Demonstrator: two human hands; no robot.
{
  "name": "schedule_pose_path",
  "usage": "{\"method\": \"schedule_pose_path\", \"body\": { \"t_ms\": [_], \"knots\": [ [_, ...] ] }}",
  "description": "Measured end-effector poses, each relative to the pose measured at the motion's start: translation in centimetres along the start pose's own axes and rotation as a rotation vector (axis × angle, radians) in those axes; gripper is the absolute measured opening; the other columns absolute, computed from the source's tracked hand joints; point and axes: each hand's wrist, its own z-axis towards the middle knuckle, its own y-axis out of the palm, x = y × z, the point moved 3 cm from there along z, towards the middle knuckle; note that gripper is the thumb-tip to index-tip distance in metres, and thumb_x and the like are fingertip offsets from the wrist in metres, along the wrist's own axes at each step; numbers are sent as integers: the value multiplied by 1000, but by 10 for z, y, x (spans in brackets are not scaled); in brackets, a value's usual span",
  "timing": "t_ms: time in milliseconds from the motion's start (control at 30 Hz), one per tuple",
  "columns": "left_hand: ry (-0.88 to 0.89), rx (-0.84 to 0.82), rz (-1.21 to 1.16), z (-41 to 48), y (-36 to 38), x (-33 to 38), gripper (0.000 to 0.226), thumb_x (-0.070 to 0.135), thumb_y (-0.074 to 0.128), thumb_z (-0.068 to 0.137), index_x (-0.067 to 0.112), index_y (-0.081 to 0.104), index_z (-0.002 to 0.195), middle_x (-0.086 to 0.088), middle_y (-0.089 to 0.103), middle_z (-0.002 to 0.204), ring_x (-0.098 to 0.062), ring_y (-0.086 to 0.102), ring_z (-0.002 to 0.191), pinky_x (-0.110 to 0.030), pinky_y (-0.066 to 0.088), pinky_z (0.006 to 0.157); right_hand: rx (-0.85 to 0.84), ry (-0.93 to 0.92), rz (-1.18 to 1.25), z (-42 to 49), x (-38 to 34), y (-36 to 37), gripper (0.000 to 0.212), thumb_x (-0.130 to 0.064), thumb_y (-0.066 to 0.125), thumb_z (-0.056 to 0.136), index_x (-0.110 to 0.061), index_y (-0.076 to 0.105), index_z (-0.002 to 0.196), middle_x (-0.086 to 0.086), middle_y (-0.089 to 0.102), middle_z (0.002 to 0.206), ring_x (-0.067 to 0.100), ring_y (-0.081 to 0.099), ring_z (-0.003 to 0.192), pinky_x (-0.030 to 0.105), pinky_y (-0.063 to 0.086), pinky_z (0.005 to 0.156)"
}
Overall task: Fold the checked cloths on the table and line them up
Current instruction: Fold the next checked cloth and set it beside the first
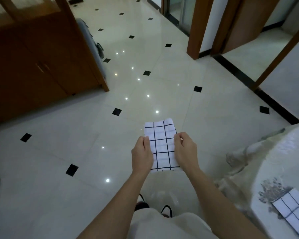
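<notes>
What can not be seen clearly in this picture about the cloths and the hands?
- Held checked cloth, head view: its side edges are hidden under the left hand and right hand, so the number of layers is unclear.
- Folded checked cloth on the table: cut off by the right and bottom edges.
- Table: mostly outside the frame, so any other cloths are unseen.

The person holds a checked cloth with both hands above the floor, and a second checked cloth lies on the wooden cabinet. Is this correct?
One detail is wrong. The head view shows the second checked cloth on the table at lower right, not on the cabinet. The left hand and right hand do hold the first cloth above the floor.
</notes>
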Motion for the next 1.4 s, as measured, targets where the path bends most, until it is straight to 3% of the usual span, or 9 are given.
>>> {"method": "schedule_pose_path", "body": {
  "t_ms": [167,400,700,833,933,1000,1100,1233,1400],
  "knots": [
    [37,-89,-7,67,39,21,39,32,39,106,17,37,70,7,42,62,-6,35,55,-20,31,51,62,58,-26,64,-1,-4,27,-28,41,103,-12,55,87,5,61,73,25,57,74,36,44,64],
    [110,-268,-32,186,111,67,39,33,40,106,9,44,75,5,44,63,-7,37,55,-26,32,53,200,132,-37,178,-13,-15,25,-28,40,104,-16,54,86,8,62,71,17,49,62,33,40,58],
    [278,-559,31,296,208,152,39,27,39,107,21,37,69,6,43,62,0,41,54,-18,32,51,481,263,-77,289,-30,-55,25,-31,39,104,-19,50,84,-2,55,63,21,53,64,40,44,61],
    [344,-706,51,302,255,182,38,30,39,106,17,38,71,5,43,62,-5,36,53,-26,31,53,640,338,-37,304,-20,-86,25,-30,39,104,-18,50,86,0,56,66,21,53,66,37,43,61],
    [402,-799,66,297,291,205,38,31,39,106,18,37,70,4,45,63,-6,38,54,-30,32,55,734,394,-2,308,-9,-111,26,-29,40,105,-15,53,87,-4,52,63,14,48,61,21,34,52],
    [426,-855,89,290,316,218,38,32,39,106,18,37,70,3,45,63,-7,37,55,-29,32,55,803,429,31,309,3,-127,26,-29,41,104,-15,53,86,-3,52,64,11,48,61,18,34,53],
    [468,-925,125,277,355,233,39,32,39,106,14,39,72,1,46,64,-8,36,55,-23,30,52,911,461,73,311,22,-153,28,-29,43,104,-20,49,78,-3,54,66,7,48,61,20,36,57],
    [549,-995,142,254,407,260,38,31,39,106,15,38,72,2,45,64,-7,36,55,-23,30,51,1007,483,122,317,48,-193,32,-29,43,104,-29,42,72,-7,51,63,5,46,59,34,40,60],
    [642,-1069,173,210,479,310,38,31,38,106,16,40,72,2,47,66,-13,41,59,-33,36,57,1076,526,185,322,81,-268,30,-33,41,105,-27,45,76,-6,55,69,6,51,64,24,38,56]
  ]
}}
